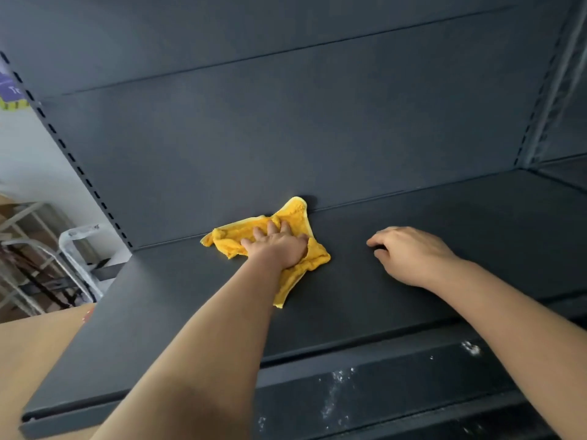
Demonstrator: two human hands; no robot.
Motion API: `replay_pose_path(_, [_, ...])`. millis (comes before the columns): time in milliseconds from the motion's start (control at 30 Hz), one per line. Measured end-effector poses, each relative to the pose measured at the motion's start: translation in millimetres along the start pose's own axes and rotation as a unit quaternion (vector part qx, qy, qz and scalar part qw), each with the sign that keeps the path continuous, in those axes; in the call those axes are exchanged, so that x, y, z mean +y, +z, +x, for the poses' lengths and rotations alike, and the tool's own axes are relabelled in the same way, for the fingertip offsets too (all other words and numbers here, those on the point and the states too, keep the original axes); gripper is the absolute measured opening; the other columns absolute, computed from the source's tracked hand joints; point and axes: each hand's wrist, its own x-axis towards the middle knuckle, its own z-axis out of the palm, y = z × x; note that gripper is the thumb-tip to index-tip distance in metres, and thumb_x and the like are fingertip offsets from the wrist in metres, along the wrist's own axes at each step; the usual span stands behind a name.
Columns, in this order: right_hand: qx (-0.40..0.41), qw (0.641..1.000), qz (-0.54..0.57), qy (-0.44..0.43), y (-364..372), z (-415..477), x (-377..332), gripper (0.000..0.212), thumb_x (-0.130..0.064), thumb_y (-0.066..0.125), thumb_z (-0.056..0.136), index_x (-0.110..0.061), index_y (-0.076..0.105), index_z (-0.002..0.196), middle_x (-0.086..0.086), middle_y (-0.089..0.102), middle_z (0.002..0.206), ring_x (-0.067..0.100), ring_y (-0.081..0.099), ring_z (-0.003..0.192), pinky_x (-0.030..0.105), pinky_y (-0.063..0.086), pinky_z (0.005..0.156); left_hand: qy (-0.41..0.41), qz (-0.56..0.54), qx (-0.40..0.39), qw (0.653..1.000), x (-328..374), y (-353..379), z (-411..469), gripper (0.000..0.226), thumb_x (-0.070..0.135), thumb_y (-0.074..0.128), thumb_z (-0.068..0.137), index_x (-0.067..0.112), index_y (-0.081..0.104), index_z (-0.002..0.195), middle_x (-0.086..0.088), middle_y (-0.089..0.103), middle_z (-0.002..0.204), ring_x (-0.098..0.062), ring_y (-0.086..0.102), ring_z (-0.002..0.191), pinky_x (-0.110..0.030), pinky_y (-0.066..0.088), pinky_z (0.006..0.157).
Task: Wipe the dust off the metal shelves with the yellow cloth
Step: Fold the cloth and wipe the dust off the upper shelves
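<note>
Flat, even pressure would likely serve best, dragging the yellow cloth (229, 241), bunched on the metal shelf (413, 312) against the back panel (286, 138), toward 6 o'clock. The left hand (279, 246), arm stretched toward 12 o'clock, presses spread fingers (272, 226) on it; the right hand (409, 255) rests at its 3 o'clock, loosely curled, empty.
</note>
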Motion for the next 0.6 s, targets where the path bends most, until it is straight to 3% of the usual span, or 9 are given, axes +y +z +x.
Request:
replay_pose_path(433, [0.030,0.994,-0.015,0.100,-26,-36,172,0.038,-0.030,0.039,0.100,-0.032,0.047,0.138,-0.004,0.045,0.145,0.020,0.047,0.127,0.039,0.044,0.100,0.064,0.014,-0.004,0.998,187,19,-8,0.067,0.057,0.019,0.096,0.031,0.001,0.155,0.001,-0.008,0.163,-0.034,-0.007,0.148,-0.065,-0.002,0.112])
replay_pose_path(600, [0.017,0.998,0.009,0.061,-31,-45,224,0.038,-0.036,0.038,0.101,-0.041,0.046,0.137,-0.013,0.039,0.149,0.012,0.040,0.136,0.029,0.035,0.106,0.088,0.013,-0.003,0.996,242,23,-13,0.062,0.054,0.019,0.098,0.035,0.001,0.154,0.004,-0.005,0.163,-0.031,-0.006,0.149,-0.064,-0.001,0.113])
